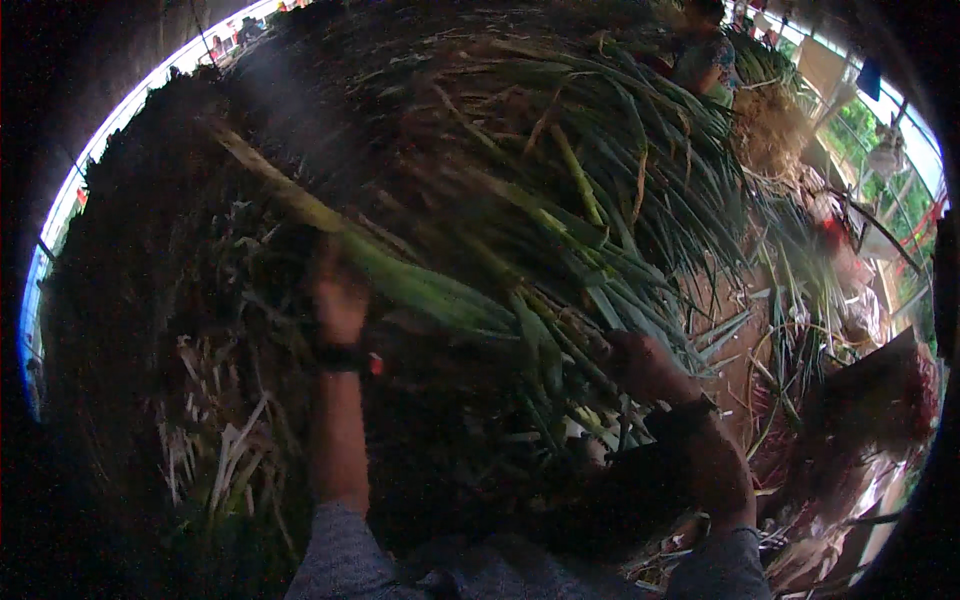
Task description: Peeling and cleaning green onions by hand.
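A long leafy green stalk lies slantwise in front of me, its pale end up to the left. My left hand, blurred by motion, is at the middle of that stalk and appears to grip it; the fingers are not distinct. On the right, my right hand is curled at the ends of several thinner green stalks and appears to hold them. Dark shade hides its fingertips. Both wrists wear dark bands, the left one with a red spot.
A large heap of leafy stalks spreads ahead and right. Cut pale stalk pieces lie at lower left. Another person is beyond the heap at upper right, near a tan fibrous bundle. Brown ground shows at right.
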The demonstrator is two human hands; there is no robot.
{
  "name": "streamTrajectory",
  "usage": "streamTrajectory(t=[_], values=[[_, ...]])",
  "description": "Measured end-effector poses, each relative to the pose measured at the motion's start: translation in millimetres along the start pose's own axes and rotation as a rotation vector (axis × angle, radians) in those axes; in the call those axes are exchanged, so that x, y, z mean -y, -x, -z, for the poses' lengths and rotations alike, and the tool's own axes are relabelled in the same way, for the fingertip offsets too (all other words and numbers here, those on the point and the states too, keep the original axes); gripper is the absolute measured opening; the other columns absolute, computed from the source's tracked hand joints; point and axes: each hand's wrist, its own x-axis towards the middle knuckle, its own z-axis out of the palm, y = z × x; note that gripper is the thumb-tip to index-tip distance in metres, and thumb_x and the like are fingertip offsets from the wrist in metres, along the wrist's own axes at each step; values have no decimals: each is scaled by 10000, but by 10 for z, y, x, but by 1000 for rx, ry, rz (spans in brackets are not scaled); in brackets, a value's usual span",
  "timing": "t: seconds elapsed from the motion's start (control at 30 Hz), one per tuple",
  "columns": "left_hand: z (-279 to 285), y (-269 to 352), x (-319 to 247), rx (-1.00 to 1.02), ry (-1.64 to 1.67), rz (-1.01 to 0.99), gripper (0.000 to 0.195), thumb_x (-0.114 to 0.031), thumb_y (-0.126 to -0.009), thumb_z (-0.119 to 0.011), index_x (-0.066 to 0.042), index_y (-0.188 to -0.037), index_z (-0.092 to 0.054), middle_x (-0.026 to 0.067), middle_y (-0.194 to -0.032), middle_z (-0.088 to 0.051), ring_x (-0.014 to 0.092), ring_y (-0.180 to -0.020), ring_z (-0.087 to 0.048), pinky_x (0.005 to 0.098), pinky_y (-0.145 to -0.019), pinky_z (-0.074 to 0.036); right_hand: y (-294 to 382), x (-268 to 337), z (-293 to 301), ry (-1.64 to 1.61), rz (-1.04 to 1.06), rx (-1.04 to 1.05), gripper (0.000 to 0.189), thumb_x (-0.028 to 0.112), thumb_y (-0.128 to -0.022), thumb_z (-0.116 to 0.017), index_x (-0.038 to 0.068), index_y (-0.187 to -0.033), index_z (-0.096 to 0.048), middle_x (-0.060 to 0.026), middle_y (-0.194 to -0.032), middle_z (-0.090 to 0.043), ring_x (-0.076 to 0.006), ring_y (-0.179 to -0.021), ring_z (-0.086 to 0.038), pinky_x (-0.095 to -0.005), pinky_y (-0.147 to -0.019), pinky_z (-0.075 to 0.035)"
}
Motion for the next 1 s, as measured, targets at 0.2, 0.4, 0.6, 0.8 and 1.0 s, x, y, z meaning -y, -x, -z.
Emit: streamTrajectory(t=[0.2, 0.4, 0.6, 0.8, 1.0], values=[[234, -210, -254, -64, -778, -89, 705, -19, -866, -585, -34, -1524, -333, 123, -1348, -575, 285, -1201, -565, 409, -1053, -440, 24, -185, 39, 43, 48, -53, 270, 279, -917, -675, 27, -1014, -667, -218, -754, -627, -398, -691, -624, -454, -637, -502], [-543, 257, 283, -151, -564, 134, 585, -34, -916, -558, -31, -1477, -393, 122, -1398, -489, 258, -1285, -494, 376, -1117, -386, -27, 505, -50, 17, 72, -58, 223, 223, -893, -689, 51, -1035, -679, -214, -812, -656, -423, -748, -645, -459, -649, -517], [-702, 337, 511, 237, -888, 11, 399, -179, -1017, -539, -26, -1382, -485, 79, -1299, -547, 197, -1231, -520, 348, -1077, -407, -143, 431, -173, -51, 259, -89, 281, 215, -872, -697, 62, -1105, -658, -189, -920, -668, -379, -808, -661, -435, -658, -522], [-1058, 443, 496, 86, -537, 461, 601, -337, -1066, -429, -70, -1573, -248, 85, -1617, -259, 248, -1472, -260, 376, -1201, -230, -142, 540, -119, -6, 2, -67, 259, 190, -872, -672, 62, -1096, -648, -189, -871, -666, -403, -804, -658, -453, -669, -525], [-1015, 459, 1152, 14, -542, 463, 473, -408, -1040, -493, -38, -1324, -574, 43, -1276, -593, 167, -1166, -541, 329, -971, -440, -182, -240, -472, 120, 28, -38, 215, 228, -901, -628, 80, -1054, -651, -209, -828, -671, -433, -794, -652, -514, -679, -514]])
